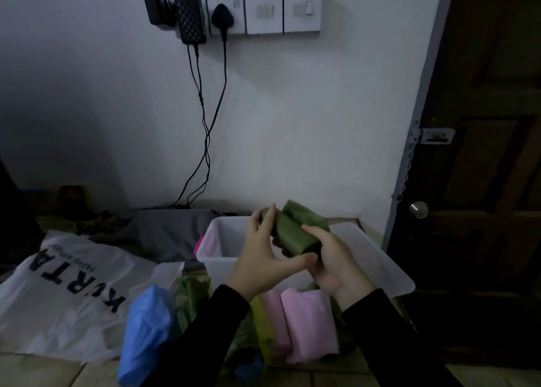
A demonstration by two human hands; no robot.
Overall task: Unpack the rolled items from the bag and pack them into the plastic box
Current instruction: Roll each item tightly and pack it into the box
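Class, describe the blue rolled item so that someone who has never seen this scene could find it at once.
Start at the white plastic bag with black lettering, lying on the floor at the left. Along its right edge, left of the person's dark left sleeve, lies the blue roll. It is the only large blue one; the rolls near it are green or pink.

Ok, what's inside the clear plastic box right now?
Pink fabric shows against the plastic box's left wall. The hands and the green roll they hold cover most of the inside, so the rest is hidden.

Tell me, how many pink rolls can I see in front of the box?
2: pink roll lies below the right hand, and thinner pink roll touches its left side. The sleeves may hide others.
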